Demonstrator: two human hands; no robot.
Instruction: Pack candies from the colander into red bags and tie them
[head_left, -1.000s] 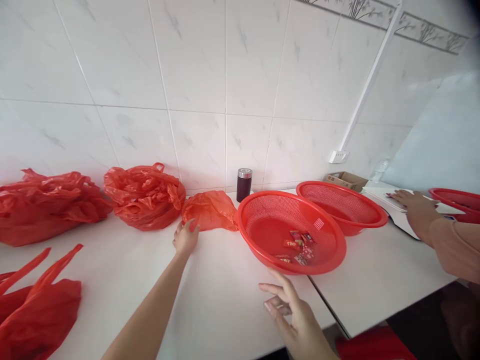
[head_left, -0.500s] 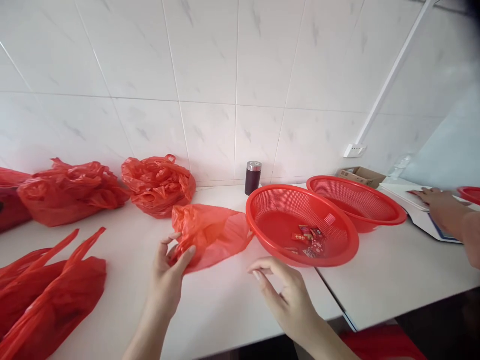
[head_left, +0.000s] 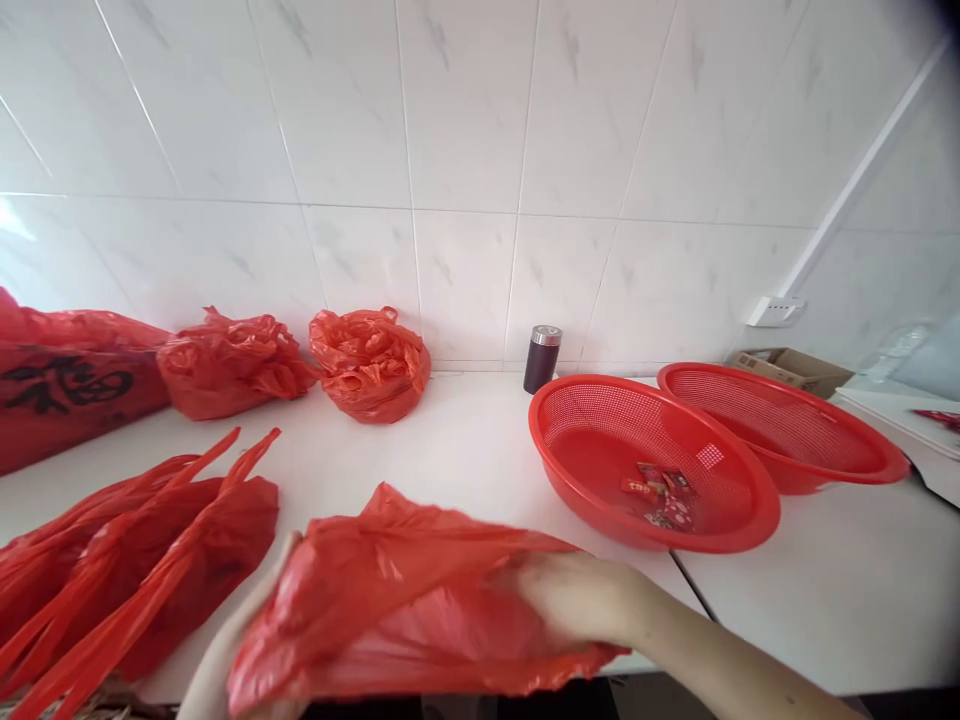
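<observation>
A crumpled red plastic bag [head_left: 405, 600] is held at the near edge of the white counter [head_left: 465, 450], between both my hands. My right hand [head_left: 581, 598] grips the bag's right side, fingers closed into the plastic. My left hand [head_left: 232, 650] is mostly hidden under the bag's left end; only part of it shows, pressed against the plastic. Just right of the bag stands a red mesh basket [head_left: 652, 462] with a few small red packets [head_left: 660, 492] in it.
A second red basket [head_left: 780, 425] sits behind the first. Flat red bags [head_left: 127, 560] lie at the left, bunched red bags [head_left: 367, 360] and a large printed one [head_left: 67, 385] along the tiled wall. A dark flask [head_left: 541, 358] and a cardboard box [head_left: 795, 368] stand at the back.
The red bag was pulled from the counter's middle toward me and now both hands hold it at the near edge. The view swung left; the other person's hand has left the frame.
</observation>
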